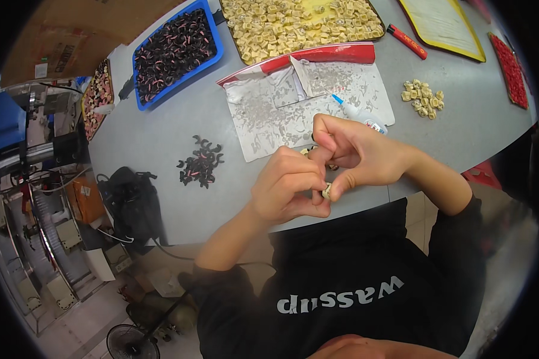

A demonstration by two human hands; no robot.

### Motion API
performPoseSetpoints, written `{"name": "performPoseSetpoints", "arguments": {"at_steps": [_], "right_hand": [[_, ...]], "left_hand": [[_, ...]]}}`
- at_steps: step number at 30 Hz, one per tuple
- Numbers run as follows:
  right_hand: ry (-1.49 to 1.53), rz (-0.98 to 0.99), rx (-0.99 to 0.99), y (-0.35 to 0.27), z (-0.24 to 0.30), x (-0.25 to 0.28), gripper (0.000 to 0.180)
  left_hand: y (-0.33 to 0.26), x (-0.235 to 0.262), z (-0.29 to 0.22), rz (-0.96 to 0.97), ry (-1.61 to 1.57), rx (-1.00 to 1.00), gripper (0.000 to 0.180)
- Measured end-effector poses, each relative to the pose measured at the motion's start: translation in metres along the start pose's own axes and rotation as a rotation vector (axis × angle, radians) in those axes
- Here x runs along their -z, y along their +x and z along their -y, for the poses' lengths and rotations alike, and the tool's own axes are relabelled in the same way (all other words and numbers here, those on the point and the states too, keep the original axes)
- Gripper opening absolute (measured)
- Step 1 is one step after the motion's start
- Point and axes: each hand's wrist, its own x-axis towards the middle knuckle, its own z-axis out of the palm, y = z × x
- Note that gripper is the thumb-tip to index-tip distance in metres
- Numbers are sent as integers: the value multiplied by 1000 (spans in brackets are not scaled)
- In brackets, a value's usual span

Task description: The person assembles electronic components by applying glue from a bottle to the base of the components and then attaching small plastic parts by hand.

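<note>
Both my hands meet over the near edge of the grey table point(161, 143). My left hand point(287, 188) and my right hand point(353, 152) pinch one small cream plastic part point(327, 191) between their fingertips. Another small part peeks out between the hands, mostly hidden. A heap of small black clips with pink marks point(200, 164) lies to the left of my left hand. A stained white sheet point(293, 107) lies just beyond my hands, with a small glue bottle with a blue tip point(356, 112) on it.
A blue tray of black clips point(175, 51) and a tray of cream parts point(299, 24) stand at the back. A small pile of cream parts point(423, 99), a red marker point(407, 40), a yellow board point(440, 24) and a red tray point(510, 69) lie to the right. A black bag point(132, 203) hangs left.
</note>
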Motion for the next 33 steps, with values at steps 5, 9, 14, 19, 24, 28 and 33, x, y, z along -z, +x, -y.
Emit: {"name": "performPoseSetpoints", "arguments": {"at_steps": [5, 9, 14, 19, 24, 28, 33], "right_hand": [[-26, -6, -23, 0, 0, 0, 53], [-34, -5, -23, 0, 0, 1, 54], [-16, -2, -18, 1, 0, 0, 55], [-39, -23, -29, 0, 2, -2, 56], [-28, -20, -27, 0, 1, -2, 55], [-44, -16, -9, 0, 0, -1, 54], [-88, -24, -21, 0, 2, -1, 54]], "left_hand": [[-2, -1, 0, 20, 22, -18, 48], [-2, 1, 3, 63, -19, -22, 48], [-7, 0, 6, 47, -76, 2, 47], [-6, 0, 5, 39, -81, 16, 46], [-6, 0, 5, 38, -64, 9, 47], [-4, 2, 4, 72, -29, -1, 48], [-2, 3, 3, 111, -34, 14, 46]]}}
